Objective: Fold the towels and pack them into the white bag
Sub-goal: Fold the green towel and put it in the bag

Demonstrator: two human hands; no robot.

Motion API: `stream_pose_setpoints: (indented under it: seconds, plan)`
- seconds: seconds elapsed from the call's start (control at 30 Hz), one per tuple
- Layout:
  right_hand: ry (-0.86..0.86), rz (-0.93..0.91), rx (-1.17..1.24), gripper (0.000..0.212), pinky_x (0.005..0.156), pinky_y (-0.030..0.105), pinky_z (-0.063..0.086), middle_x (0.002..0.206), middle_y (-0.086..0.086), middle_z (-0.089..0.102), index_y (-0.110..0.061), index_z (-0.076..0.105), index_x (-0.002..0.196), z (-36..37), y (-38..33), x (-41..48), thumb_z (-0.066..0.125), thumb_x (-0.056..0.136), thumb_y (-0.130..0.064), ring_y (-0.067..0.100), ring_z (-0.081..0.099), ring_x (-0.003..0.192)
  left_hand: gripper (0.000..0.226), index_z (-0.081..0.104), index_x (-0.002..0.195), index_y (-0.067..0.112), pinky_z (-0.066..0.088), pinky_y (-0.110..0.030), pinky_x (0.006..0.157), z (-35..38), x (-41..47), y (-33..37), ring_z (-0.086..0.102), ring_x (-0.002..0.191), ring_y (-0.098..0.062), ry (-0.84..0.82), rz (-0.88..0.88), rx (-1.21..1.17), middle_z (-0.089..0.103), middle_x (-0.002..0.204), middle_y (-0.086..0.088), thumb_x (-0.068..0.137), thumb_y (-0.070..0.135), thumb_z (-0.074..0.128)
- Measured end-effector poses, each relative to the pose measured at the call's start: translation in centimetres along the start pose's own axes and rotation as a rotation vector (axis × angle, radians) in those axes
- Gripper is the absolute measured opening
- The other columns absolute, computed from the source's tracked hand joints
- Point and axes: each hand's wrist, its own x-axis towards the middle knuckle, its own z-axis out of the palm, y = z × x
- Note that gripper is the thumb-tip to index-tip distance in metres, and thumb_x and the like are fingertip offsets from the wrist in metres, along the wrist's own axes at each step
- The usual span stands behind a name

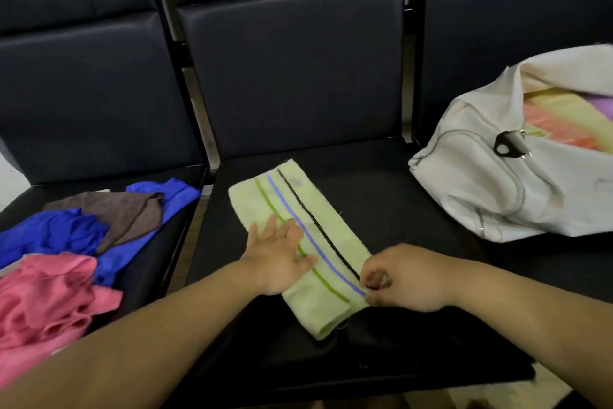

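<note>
A pale green towel (292, 206) with green, blue and black stripes lies folded into a long strip on the middle black seat (381, 196). My left hand (278, 252) lies flat on it, fingers straight, pressing its left half. My right hand (398, 279) pinches the towel's near right edge where the stripes end. The white bag (481, 189) sits open on the right seat, with folded yellow, pink and purple towels (570, 116) showing inside.
On the left seat lies a loose pile: a pink towel (46, 296), a blue towel (59, 232) and a brown towel (129, 213). Dark padded chair backs (292, 70) rise behind all three seats. Metal frame bars separate the seats.
</note>
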Motion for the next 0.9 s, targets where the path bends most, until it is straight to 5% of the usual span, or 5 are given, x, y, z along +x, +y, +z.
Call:
stream_pose_setpoints:
  seconds: [0.07,0.33,0.57,0.7,0.9]
  plan:
    - [0.042,-0.082,0.036,0.026,0.090,0.019,0.048,0.106,-0.018,0.071,-0.033,0.071,0.111,0.8,-0.2,-0.8,0.073,0.087,-0.044,0.000,0.060,0.098,0.071,0.024,0.156,0.034,-0.012,-0.052,0.123,0.3,-1.2,0.2,-0.021,0.154,-0.024,0.009,0.051,-0.024,-0.008,0.169,0.006,0.095,0.070,0.034]
    - [0.133,-0.110,0.135,0.037,0.086,0.007,0.041,0.112,-0.026,0.067,-0.039,0.069,0.124,2.4,0.9,-2.2,0.077,0.088,-0.038,-0.011,0.058,0.102,0.049,0.051,0.141,0.042,0.038,-0.025,0.105,3.8,-9.6,1.5,0.040,0.119,-0.001,0.146,0.404,-0.270,0.047,0.124,0.021,0.095,0.057,0.056]
    - [0.205,-0.125,0.132,0.045,0.091,0.010,0.046,0.113,-0.032,0.065,-0.045,0.063,0.128,4.2,-0.4,-4.3,0.078,0.085,-0.043,-0.012,0.056,0.109,0.027,0.069,0.121,0.038,0.047,-0.021,0.098,4.9,-12.4,-0.5,0.058,0.110,0.005,0.306,0.280,-0.495,0.063,0.111,0.030,0.096,0.028,0.068]
    - [0.243,-0.144,0.201,0.030,0.087,0.016,0.052,0.104,-0.027,0.071,-0.041,0.072,0.117,4.3,-2.1,-5.4,0.078,0.088,-0.035,-0.007,0.065,0.099,0.019,0.077,0.103,0.025,0.055,-0.025,0.093,3.0,-13.9,-0.5,0.071,0.098,-0.004,0.176,0.212,-0.839,0.077,0.100,0.013,0.090,0.011,0.075]
    - [0.138,-0.095,0.771,0.018,0.068,0.020,0.053,0.087,0.007,0.077,-0.024,0.082,0.092,-0.7,-4.5,-6.5,0.083,0.081,-0.010,0.011,0.067,0.074,0.017,0.080,0.091,0.014,0.057,-0.026,0.068,-2.4,-15.2,-2.4,0.072,0.080,-0.018,0.062,0.261,-1.195,0.077,0.094,-0.013,0.076,0.019,0.081]
